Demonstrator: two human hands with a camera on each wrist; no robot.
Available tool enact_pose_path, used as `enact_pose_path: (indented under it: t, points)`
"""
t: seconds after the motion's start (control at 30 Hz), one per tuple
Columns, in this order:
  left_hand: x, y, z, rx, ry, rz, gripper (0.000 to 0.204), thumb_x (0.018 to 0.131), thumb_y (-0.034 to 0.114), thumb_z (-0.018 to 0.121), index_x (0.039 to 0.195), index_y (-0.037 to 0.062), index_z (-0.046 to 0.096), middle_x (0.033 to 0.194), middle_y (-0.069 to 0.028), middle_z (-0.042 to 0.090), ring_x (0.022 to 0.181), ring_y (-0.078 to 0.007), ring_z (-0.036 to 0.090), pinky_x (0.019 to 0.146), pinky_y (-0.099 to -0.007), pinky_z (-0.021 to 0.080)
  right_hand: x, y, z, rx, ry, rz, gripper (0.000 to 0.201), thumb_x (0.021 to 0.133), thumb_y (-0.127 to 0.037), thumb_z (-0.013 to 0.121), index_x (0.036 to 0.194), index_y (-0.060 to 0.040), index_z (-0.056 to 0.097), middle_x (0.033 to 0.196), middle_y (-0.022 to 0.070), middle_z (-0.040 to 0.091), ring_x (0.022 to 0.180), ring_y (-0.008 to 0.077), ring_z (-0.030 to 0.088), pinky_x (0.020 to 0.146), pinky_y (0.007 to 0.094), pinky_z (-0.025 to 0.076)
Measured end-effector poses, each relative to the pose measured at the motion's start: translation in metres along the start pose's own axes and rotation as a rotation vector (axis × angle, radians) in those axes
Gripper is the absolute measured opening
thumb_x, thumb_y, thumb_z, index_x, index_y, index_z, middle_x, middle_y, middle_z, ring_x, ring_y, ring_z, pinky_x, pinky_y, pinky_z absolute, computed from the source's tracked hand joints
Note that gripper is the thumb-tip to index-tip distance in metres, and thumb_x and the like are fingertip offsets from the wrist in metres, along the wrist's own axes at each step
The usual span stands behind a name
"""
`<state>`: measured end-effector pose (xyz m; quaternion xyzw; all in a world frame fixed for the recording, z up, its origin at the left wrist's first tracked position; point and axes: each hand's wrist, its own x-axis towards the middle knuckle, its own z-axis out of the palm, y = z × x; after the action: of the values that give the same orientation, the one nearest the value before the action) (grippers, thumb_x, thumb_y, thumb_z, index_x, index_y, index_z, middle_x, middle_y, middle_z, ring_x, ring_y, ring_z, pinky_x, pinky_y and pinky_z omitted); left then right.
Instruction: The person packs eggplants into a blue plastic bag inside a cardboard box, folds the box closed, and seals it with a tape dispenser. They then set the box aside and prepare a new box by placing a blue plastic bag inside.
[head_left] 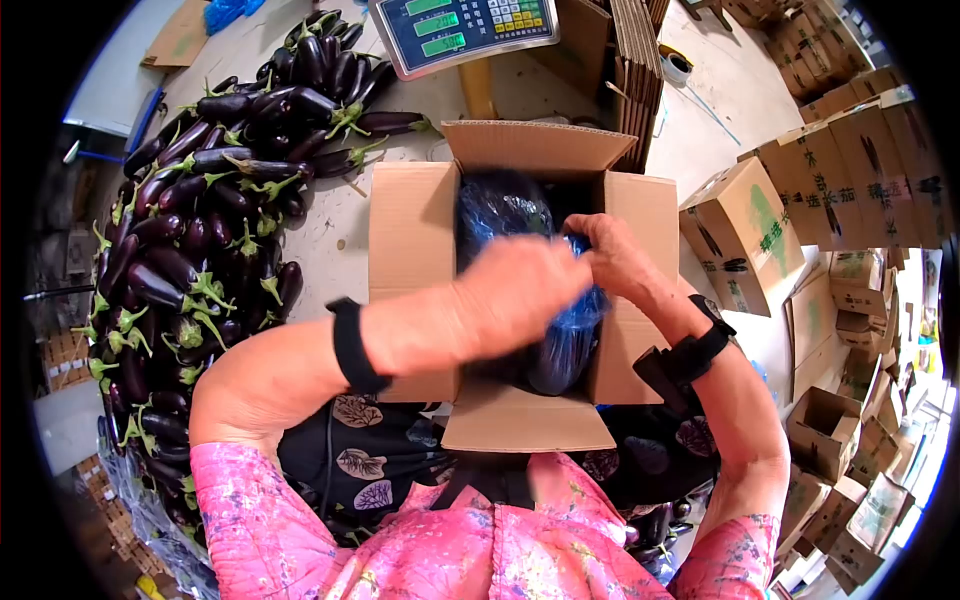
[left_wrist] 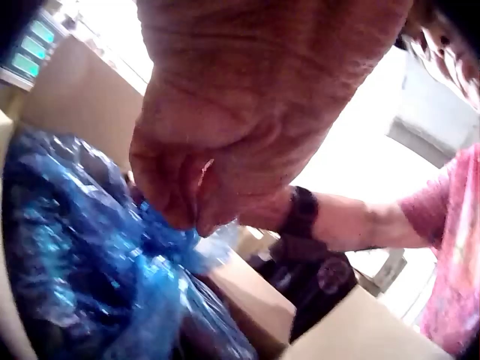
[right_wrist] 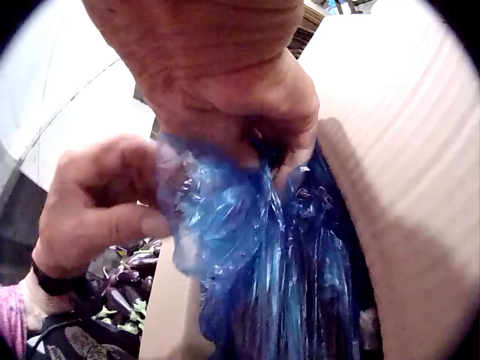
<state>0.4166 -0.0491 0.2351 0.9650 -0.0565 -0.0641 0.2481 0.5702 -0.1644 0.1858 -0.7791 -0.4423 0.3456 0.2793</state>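
A blue plastic bag (head_left: pixel 575 345) with dark eggplants showing through it fills the open cardboard box (head_left: pixel 412 230). My right hand (head_left: pixel 625 262) grips the gathered neck of the bag above the box's right side; in the right wrist view, the plastic (right_wrist: pixel 277 247) bunches under its curled fingers. Blurred in the head view, my left hand (head_left: pixel 520 300) reaches across the box to the same neck. Its thumb and fingers pinch the loose end of the bag in the right wrist view. Within the left wrist view, the left hand (left_wrist: pixel 225 150) is curled just above the blue plastic (left_wrist: pixel 82 247).
A large pile of eggplants (head_left: pixel 200 230) lies to the left. Behind the box stands a digital scale (head_left: pixel 465 30). Flattened cardboard (head_left: pixel 632 80) is stacked at the back, and printed boxes (head_left: pixel 745 235) stand on the right, with several opened boxes (head_left: pixel 825 430) below them.
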Motion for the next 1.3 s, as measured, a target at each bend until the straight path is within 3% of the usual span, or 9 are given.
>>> enact_pose_path:
  t: [0.1,0.27,0.4,0.5,0.6,0.87,0.97,1.1,1.3]
  points:
    - [0.003,-0.04,-0.011,0.256,0.391,-0.015,0.033,0.072,0.008,0.074,0.101,0.006,0.058,0.096,-0.0132,0.058,0.089,-0.0357,0.062,0.074,-0.0451,0.055,0.004,0.003,0.003,-0.007,0.02,0.023,0.036,0.074,0.003,0.056,0.107,0.0009,0.069,0.088,0.0216,0.071,0.08,0.0294,0.069,0.077,0.0373,0.053]
    - [-0.015,-0.046,0.027,0.11,-0.046,0.009,0.014,0.077,0.01,0.072,0.085,0.0016,0.064,0.087,-0.0147,0.059,0.082,-0.0356,0.062,0.073,-0.0459,0.052,0.001,-0.016,-0.019,-0.148,-0.064,0.119,0.036,0.073,0.003,0.056,0.106,0.0017,0.069,0.088,0.0225,0.07,0.081,0.0296,0.069,0.077,0.0369,0.053]
    - [-0.003,-0.023,0.012,-0.468,0.395,-0.13,0.011,0.081,0.01,0.068,0.088,0.0014,0.064,0.088,-0.017,0.058,0.084,-0.0372,0.061,0.071,-0.0455,0.049,0.014,0.005,-0.007,-0.066,0.076,0.072,0.035,0.071,0.002,0.056,0.103,0.0006,0.07,0.084,0.0232,0.069,0.079,0.0292,0.067,0.074,0.038,0.052]
    - [0.007,-0.02,0.045,-0.421,0.472,0.024,0.01,0.083,0.009,0.067,0.091,0.0033,0.066,0.089,-0.0161,0.058,0.083,-0.0365,0.061,0.071,-0.0434,0.049,0.032,0.002,-0.001,-0.078,0.105,0.041,0.033,0.071,0.0,0.056,0.101,0.0,0.07,0.082,0.023,0.069,0.079,0.0288,0.067,0.073,0.0386,0.052]
    - [0.016,-0.018,0.062,-0.111,0.442,0.106,0.01,0.08,0.006,0.062,0.089,0.0051,0.065,0.087,-0.0124,0.06,0.093,-0.0338,0.06,0.078,-0.0424,0.048,0.041,-0.026,-0.023,-0.091,-0.128,0.206,0.034,0.071,-0.001,0.053,0.101,0.0002,0.068,0.088,0.0244,0.069,0.083,0.0315,0.068,0.074,0.0396,0.052]
    - [0.062,-0.049,0.107,0.094,0.387,0.245,0.016,0.079,0.01,0.062,0.093,0.0041,0.068,0.09,-0.013,0.067,0.088,-0.0295,0.064,0.074,-0.0414,0.05,0.019,-0.032,-0.019,-0.31,0.109,-0.242,0.028,0.077,-0.001,0.058,0.104,0.0016,0.066,0.099,0.0225,0.067,0.097,0.0422,0.063,0.086,0.0441,0.051]
    - [0.083,-0.076,0.08,-0.828,0.206,0.117,0.017,0.078,0.009,0.066,0.094,0.0025,0.069,0.091,-0.0153,0.071,0.087,-0.0313,0.067,0.073,-0.0422,0.053,-0.013,-0.046,-0.02,-0.317,0.174,-0.171,0.036,0.083,-0.005,0.061,0.119,-0.0006,0.059,0.11,0.0228,0.062,0.107,0.043,0.059,0.091,0.0459,0.049]
    - [0.092,-0.102,0.042,-0.645,-0.148,0.002,0.028,0.081,0.022,0.07,0.102,0.004,0.073,0.097,-0.0111,0.075,0.097,-0.0237,0.069,0.089,-0.0367,0.052,-0.062,-0.045,0.019,-0.293,0.226,-0.198,0.044,0.089,-0.015,0.063,0.127,0.0033,0.05,0.119,0.0256,0.056,0.113,0.0442,0.055,0.095,0.0454,0.047]
    - [0.084,-0.092,0.031,-0.572,0.014,-0.203,0.033,0.082,0.014,0.064,0.113,0.0024,0.069,0.11,-0.0156,0.07,0.107,-0.028,0.066,0.094,-0.0371,0.05,-0.037,-0.024,0.061,-0.32,0.2,-0.108,0.069,0.093,-0.031,0.064,0.141,0.0097,0.036,0.134,0.0307,0.048,0.128,0.044,0.044,0.106,0.0467,0.038]
